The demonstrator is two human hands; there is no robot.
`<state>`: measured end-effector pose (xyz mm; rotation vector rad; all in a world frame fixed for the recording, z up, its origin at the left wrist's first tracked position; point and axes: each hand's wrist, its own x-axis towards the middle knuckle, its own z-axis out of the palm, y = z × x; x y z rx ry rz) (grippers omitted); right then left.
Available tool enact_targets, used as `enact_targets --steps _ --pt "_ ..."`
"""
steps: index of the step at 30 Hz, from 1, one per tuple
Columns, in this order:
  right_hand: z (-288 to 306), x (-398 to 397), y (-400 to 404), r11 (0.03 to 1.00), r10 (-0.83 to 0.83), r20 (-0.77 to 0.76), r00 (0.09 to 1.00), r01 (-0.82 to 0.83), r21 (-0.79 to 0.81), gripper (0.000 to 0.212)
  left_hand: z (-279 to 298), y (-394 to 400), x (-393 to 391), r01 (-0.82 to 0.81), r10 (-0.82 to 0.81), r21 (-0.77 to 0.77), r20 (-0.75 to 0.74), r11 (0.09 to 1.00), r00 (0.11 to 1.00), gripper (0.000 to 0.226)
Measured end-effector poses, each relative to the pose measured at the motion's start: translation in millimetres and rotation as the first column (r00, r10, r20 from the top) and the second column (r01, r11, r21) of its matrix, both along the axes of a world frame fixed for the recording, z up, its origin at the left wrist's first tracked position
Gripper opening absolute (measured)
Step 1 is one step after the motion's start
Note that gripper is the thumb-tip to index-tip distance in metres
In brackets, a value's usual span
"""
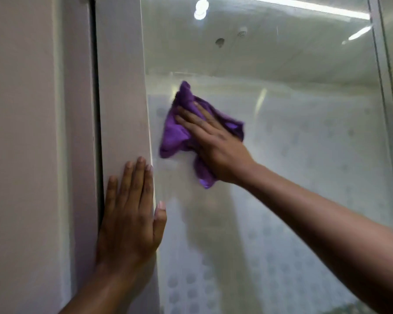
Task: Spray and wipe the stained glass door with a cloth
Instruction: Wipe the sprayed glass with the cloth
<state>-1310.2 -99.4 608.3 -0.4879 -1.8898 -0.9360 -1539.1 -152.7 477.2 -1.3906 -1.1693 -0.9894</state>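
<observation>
The right hand (210,141) lies flat, fingers spread, pressing a purple cloth (179,132) against the glass door (293,143), at the left part of the pane, just right of the pale door frame (123,98); it does not pinch the cloth, only pins it under palm and fingers. The left hand (129,214) is open too, holding nothing, spread flat on the frame lower down, its thumb lying over the edge onto the glass; the two hands are apart, the left nearer and lower. No spray bottle is in view.

The likeliest slip is the cloth itself; bunched and held only by pressure, it may creep out from under the palm on a stroke, and then bare skin would smear the pane. Loose corners hang below and left of the hand; they could drag and leave streaks rather than lift the haze. The lower glass looks cloudy, though reflection and a dotted pattern make real stains hard to tell from glare; patches could be missed for that reason. The left thumb on the glass may leave a print. A hard push could swing the door if the bracing hand eases off.
</observation>
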Motion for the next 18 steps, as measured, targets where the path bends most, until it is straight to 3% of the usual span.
enact_targets --steps 2,4,6,8,10,12,14,18 --pt "6.2 43.6 10.6 0.999 -0.047 -0.096 0.994 0.045 -0.019 0.053 -0.1 0.4 0.2 -0.001 0.001 0.001 0.008 1.000 1.000 0.074" --pt "3.9 84.5 18.9 0.995 -0.074 -0.354 0.932 0.044 -0.092 0.057 -0.2 1.7 -0.5 -0.003 0.003 0.004 0.008 1.000 1.000 0.074" --pt "-9.6 111.0 25.6 0.988 -0.093 -0.608 0.788 -0.005 -0.157 0.061 -0.1 3.5 -0.8 0.001 -0.001 0.009 0.005 1.000 1.000 0.074" --pt "-29.5 115.7 30.1 0.979 -0.125 -0.798 0.589 -0.056 -0.195 0.060 -0.7 4.7 -0.5 0.007 -0.007 0.015 0.008 1.000 1.000 0.074" --pt "-49.3 101.1 29.6 0.972 -0.166 -0.906 0.390 -0.093 -0.218 0.060 -0.5 5.6 1.2 0.016 -0.017 0.016 0.009 1.000 1.000 0.074" --pt "-61.3 68.3 24.5 0.970 -0.195 -0.933 0.304 -0.082 -0.230 0.061 -0.5 5.2 1.2 0.021 -0.021 0.008 0.013 1.000 1.000 0.076" --pt "-63.3 27.1 16.2 0.977 -0.165 -0.921 0.354 -0.069 -0.201 0.061 0.2 3.0 1.5 0.030 -0.029 -0.007 0.019 1.000 0.999 0.078" --pt "-84.6 -32.6 -1.2 0.991 -0.061 -0.701 0.711 -0.044 -0.130 0.063 1.2 -3.8 3.9 0.048 -0.047 -0.040 0.028 0.998 0.999 0.079"
